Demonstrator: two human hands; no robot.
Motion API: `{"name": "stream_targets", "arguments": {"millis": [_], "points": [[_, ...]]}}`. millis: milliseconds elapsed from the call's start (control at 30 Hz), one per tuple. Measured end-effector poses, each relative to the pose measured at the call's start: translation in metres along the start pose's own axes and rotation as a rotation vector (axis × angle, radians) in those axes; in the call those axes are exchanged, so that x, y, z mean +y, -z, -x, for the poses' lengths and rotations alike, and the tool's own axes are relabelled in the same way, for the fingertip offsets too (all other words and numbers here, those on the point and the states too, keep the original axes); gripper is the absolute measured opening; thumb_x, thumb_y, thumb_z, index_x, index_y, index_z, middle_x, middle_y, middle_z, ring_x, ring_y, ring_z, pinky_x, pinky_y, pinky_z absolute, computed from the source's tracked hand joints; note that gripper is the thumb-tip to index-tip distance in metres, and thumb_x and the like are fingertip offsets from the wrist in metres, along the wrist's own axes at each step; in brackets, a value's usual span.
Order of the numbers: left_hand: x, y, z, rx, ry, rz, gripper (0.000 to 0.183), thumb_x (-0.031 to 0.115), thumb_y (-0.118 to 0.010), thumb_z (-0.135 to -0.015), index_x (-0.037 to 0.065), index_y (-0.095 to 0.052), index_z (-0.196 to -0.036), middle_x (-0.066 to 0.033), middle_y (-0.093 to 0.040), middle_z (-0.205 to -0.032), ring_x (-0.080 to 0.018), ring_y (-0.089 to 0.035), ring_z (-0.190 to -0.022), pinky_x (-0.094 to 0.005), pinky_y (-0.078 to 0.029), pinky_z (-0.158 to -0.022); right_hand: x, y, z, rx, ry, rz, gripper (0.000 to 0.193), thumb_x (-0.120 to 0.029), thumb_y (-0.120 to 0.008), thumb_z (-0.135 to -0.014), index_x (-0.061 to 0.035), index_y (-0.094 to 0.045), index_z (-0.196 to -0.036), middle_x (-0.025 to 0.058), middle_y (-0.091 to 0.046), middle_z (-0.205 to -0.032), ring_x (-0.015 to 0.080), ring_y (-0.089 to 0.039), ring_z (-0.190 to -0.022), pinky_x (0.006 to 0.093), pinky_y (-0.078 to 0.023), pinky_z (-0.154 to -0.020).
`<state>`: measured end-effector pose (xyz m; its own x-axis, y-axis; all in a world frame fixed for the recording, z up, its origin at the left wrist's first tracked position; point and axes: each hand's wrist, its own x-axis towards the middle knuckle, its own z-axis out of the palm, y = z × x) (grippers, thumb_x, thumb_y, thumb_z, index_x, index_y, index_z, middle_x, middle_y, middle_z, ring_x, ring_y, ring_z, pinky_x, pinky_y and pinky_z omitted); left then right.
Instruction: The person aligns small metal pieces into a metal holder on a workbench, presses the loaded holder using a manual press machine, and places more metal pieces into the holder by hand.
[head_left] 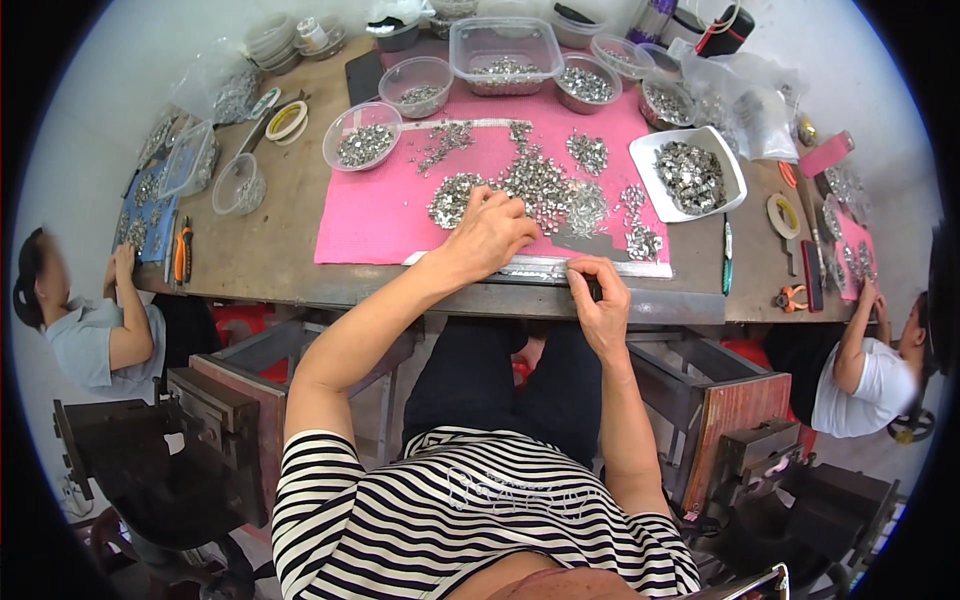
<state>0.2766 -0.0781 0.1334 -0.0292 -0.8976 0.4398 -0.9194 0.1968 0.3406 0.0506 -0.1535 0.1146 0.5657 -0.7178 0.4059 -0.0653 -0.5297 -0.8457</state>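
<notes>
Small shiny metal pieces (535,187) lie in loose heaps on a pink mat (370,225) in front of me. My left hand (490,232) rests over the near side of these heaps, its fingers bent and drawn together; whatever is between the fingertips is hidden. Along the table's front edge runs a narrow metal strip (535,267) with small pieces set along it. At the strip's right end, my right hand (602,305) is closed, thumb and forefinger pinching the strip's end. A separate round heap (452,200) lies just left of my left hand.
A white square dish (642,165) full of metal pieces stands at the right. Clear plastic tubs (362,137) line the mat's far side. Tape rolls (288,122), orange pliers (183,250) and a green-handled tool (727,265) lie around. Two people work at either side.
</notes>
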Motion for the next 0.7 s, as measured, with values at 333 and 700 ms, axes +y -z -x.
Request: {"name": "stream_targets", "arguments": {"millis": [333, 700], "points": [[0.015, 0.004, 0.004, -0.048, 0.032, 0.182, 0.008, 0.004, -0.066, -0.088, 0.002, -0.061, -0.094, -0.0135, -0.062, -0.089, -0.0318, -0.060, -0.090, -0.0436, -0.045, -0.087, -0.001, -0.001, 0.000, 0.021, -0.013, -0.025, 0.008, -0.002, -0.071, -0.090, 0.0003, -0.067, -0.097, 0.0115, -0.071, -0.097, 0.0255, -0.068, -0.090, 0.0341, -0.053, -0.081], [0.062, -0.017, 0.025, 0.191, 0.171, 0.365, 0.013, -0.003, -0.066, -0.088, 0.000, -0.059, -0.098, -0.0134, -0.059, -0.092, -0.0329, -0.059, -0.086, -0.0426, -0.047, -0.076, -0.001, -0.001, -0.001, 0.021, -0.007, -0.022, 0.008, -0.001, -0.071, -0.090, 0.0004, -0.068, -0.098, 0.0111, -0.071, -0.097, 0.0241, -0.068, -0.087, 0.0334, -0.054, -0.078]]}}
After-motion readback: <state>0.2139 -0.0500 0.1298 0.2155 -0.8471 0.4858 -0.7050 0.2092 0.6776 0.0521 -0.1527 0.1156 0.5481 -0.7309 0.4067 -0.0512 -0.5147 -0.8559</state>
